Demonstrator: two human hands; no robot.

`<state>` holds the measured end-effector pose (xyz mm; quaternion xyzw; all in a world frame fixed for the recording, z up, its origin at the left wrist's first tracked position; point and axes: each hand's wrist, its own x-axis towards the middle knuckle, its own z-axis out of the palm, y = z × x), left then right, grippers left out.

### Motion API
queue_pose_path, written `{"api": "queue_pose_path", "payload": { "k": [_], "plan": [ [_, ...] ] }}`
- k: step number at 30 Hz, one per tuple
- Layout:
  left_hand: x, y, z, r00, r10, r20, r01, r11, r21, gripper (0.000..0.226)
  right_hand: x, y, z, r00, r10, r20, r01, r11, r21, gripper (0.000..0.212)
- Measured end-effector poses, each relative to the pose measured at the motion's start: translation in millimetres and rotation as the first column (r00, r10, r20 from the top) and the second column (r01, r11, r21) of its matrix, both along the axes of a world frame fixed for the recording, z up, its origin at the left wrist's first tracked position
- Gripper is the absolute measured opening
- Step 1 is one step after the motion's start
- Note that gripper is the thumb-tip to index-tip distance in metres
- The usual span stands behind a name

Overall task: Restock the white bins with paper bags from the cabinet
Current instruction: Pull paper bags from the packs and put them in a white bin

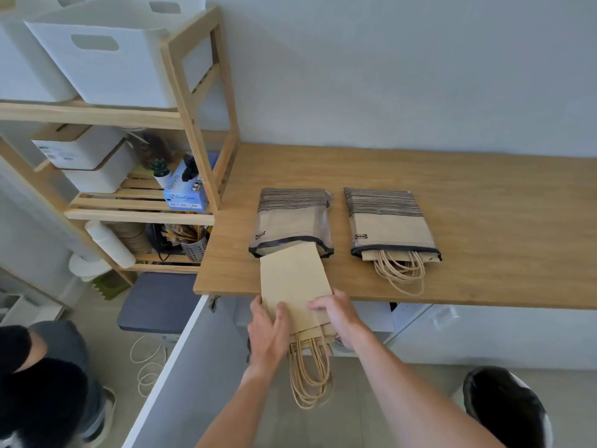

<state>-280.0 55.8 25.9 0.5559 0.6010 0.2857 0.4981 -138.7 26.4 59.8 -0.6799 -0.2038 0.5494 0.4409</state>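
Note:
A stack of flat brown paper bags (294, 279) sticks halfway out of a clear striped pouch (290, 218) on the wooden countertop (484, 202). My left hand (268, 331) and my right hand (339, 313) both grip the stack's near end, over the counter's front edge. Its twine handles (308, 373) hang down below my hands. A second striped pouch (387, 221) lies to the right with bag handles spilling from its mouth. White bins (106, 56) stand on the top shelf of the wooden rack at upper left.
An open white cabinet door (168, 367) juts out below the counter at left. The rack's lower shelves hold white boxes, a blue glove box (185, 192) and a utensil holder. A person in black crouches at bottom left. A black-lined waste bin (507, 409) stands at bottom right.

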Motion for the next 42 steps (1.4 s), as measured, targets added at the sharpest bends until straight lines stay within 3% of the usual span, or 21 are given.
{"api": "queue_pose_path", "payload": {
  "k": [5,7,10,15,20,24,29,32,34,42],
  "plan": [
    [9.6,-37.2,8.7,0.999,0.049,0.003,-0.049,0.998,0.051,0.04,23.6,-27.2,10.2,0.941,0.184,-0.286,-0.249,0.945,-0.212,0.015],
    [16.9,-47.8,12.8,0.999,0.027,0.024,-0.028,0.998,0.058,0.042,37.0,-35.2,13.9,0.909,0.224,-0.351,-0.312,0.925,-0.218,0.02],
    [40.2,-47.2,26.5,0.998,-0.057,0.029,0.053,0.993,0.105,0.061,58.7,-41.1,25.8,0.898,0.212,-0.386,-0.299,0.937,-0.182,0.018],
    [89.8,-26.7,40.6,0.978,-0.208,0.015,0.205,0.972,0.114,0.041,100.5,-36.9,44.9,0.906,0.185,-0.382,-0.256,0.956,-0.144,0.031],
    [130.4,-15.9,30.1,0.962,-0.266,-0.066,0.269,0.962,0.042,0.028,133.2,-21.2,52.5,0.934,0.224,-0.277,-0.279,0.943,-0.181,0.032],
    [146.2,-14.2,28.7,0.933,-0.34,-0.121,0.342,0.94,-0.005,0.039,136.4,-1.8,46.8,0.968,0.225,-0.114,-0.249,0.93,-0.269,0.038],
    [148.8,-5.8,31.2,0.942,-0.318,-0.104,0.321,0.947,0.018,0.033,113.8,17.9,34.2,0.959,0.232,0.164,-0.178,0.94,-0.291,0.04],
    [141.4,4.7,30.2,0.959,-0.281,-0.042,0.281,0.96,0.007,0.042,101.0,25.7,32.8,0.949,0.229,0.217,-0.169,0.949,-0.265,0.08],
    [136.2,8.7,29.2,0.962,-0.272,0.005,0.271,0.962,0.02,0.048,97.5,29.7,34.0,0.939,0.267,0.216,-0.209,0.943,-0.259,0.094],
    [120.0,12.9,23.0,0.964,-0.264,0.041,0.261,0.963,0.066,0.053,89.8,34.4,40.8,0.933,0.308,0.185,-0.24,0.917,-0.318,0.089]
  ]
}}
